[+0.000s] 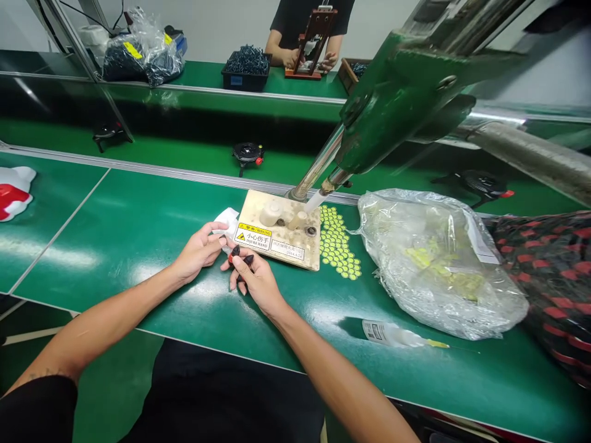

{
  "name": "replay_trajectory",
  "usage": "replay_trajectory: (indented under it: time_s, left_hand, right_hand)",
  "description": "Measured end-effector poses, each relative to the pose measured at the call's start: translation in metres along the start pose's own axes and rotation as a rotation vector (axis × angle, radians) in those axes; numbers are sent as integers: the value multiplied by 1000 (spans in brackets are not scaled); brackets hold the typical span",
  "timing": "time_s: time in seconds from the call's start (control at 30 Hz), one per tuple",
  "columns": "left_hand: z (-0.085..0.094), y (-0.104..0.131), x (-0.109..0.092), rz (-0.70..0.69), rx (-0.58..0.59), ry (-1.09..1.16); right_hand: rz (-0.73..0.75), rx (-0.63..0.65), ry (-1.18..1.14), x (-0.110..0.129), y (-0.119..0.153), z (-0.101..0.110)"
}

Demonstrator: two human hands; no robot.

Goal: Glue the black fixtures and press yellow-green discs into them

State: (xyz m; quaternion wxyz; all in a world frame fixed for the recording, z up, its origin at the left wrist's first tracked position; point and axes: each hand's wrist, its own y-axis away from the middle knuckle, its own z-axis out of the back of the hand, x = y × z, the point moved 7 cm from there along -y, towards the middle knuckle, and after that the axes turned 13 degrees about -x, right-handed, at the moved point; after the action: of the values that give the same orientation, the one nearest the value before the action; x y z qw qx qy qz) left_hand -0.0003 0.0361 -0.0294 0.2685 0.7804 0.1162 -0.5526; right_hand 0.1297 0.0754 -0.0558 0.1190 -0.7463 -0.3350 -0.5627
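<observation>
My right hand is closed round small black-and-red parts, with a dark pointed end sticking out past the thumb. Close on its left, my left hand has thumb and forefinger pinched together; a tiny dark bit shows at the fingertips, too small to name. Crumpled white tissue lies behind these fingers, and whether they grip it is unclear. Just beyond both hands is the cream base plate of a press, bearing a yellow warning label and round white fixtures.
The green press head slants over the plate. Several yellow-green discs lie right of it, beside a clear plastic bag. A needle-tipped bottle lies in front. Black-and-red parts fill the right edge. Opposite, a person works.
</observation>
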Motion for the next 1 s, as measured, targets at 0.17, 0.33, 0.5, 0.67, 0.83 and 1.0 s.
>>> replay_trajectory:
  time_s: [0.17,0.33,0.5,0.67,0.83,1.0]
  left_hand:
    - [1,-1,1,-32,16,-20]
    - [-5,3,3,-21,107,-51]
    - [-8,5,3,-31,129,-67]
    - [-6,3,0,-117,114,-106]
    - [-3,1,5,-118,118,-173]
    - [1,-1,8,-77,79,-165]
  right_hand:
    - [13,-26,-4,2,1,2]
    - [45,-25,43,5,1,3]
    - [44,15,144,5,3,0]
    - [47,-30,128,7,3,4]
    - [62,-41,179,4,4,4]
    - [147,-111,259,11,8,5]
